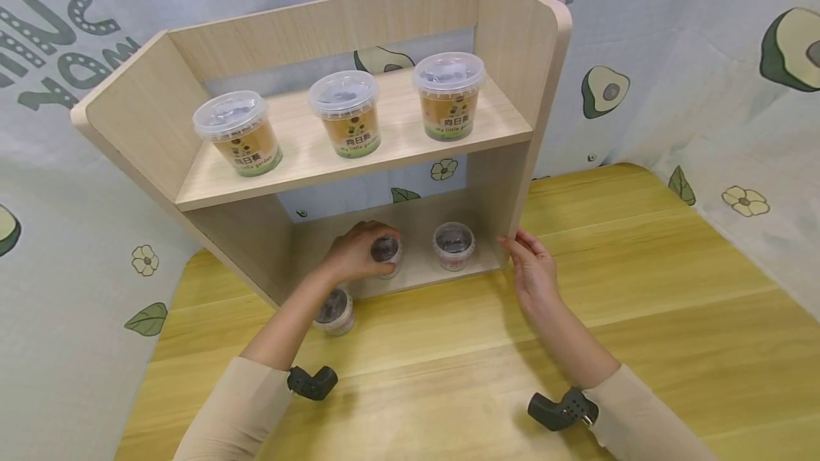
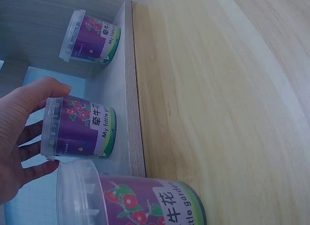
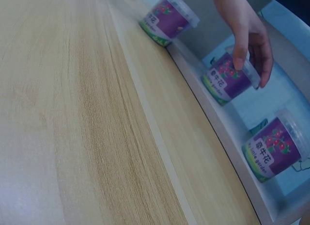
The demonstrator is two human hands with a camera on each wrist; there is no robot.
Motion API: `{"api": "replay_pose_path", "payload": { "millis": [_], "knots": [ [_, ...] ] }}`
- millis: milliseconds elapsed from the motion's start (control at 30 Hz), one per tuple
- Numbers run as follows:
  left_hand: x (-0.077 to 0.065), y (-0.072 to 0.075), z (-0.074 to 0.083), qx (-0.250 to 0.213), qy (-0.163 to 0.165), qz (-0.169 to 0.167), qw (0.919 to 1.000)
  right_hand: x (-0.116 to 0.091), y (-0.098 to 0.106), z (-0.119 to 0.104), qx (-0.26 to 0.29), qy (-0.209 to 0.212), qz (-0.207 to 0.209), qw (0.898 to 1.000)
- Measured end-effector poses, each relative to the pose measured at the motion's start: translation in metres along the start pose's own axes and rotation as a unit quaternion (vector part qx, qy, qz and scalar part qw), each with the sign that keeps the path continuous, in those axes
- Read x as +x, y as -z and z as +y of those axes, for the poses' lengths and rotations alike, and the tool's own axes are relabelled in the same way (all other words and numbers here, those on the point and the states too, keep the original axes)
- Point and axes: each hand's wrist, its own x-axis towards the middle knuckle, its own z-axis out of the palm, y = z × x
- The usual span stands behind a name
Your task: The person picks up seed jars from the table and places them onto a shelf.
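My left hand [image 1: 361,251] holds a lidded purple cup [image 2: 80,128] on the lower shelf, thumb on one side of its lid and fingers on the other. That cup has a flower label and a clear lid. To its right on the same shelf stands a matching purple cup [image 3: 272,150]. A third one [image 1: 334,311] is on the table in front of the unit's left end, partly hidden by the left forearm. My right hand [image 1: 537,272] touches the front edge of the wooden shelf unit's right side panel [image 1: 522,183], low down, with fingers extended.
Three orange-and-green lidded cups, left [image 1: 246,141], middle [image 1: 349,119] and right [image 1: 450,102], stand in a row on the upper shelf [image 1: 295,162]. The unit sits on a wood-grain table [image 1: 435,375]. Behind hangs a patterned cloth [image 1: 673,105].
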Motion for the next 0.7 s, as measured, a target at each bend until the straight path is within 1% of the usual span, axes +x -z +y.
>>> {"api": "replay_pose_path", "payload": {
  "millis": [100, 333, 533, 700],
  "knots": [
    [0.0003, 0.0005, 0.0005, -0.001, 0.000, -0.006, 1.0000, -0.0003, -0.0003, -0.0005, 0.004, -0.003, 0.003, 1.000],
    [0.0011, 0.0029, 0.0013, -0.006, -0.005, -0.022, 0.9997, -0.0010, -0.0015, -0.0009, -0.006, 0.006, -0.005, 1.000],
    [0.0019, 0.0031, 0.0010, -0.006, -0.006, -0.023, 0.9997, -0.0010, -0.0017, -0.0009, -0.002, 0.005, -0.007, 1.000],
    [0.0028, 0.0034, 0.0010, 0.004, -0.013, -0.023, 0.9996, -0.0009, -0.0014, -0.0005, 0.000, 0.004, -0.005, 1.000]
  ]
}}
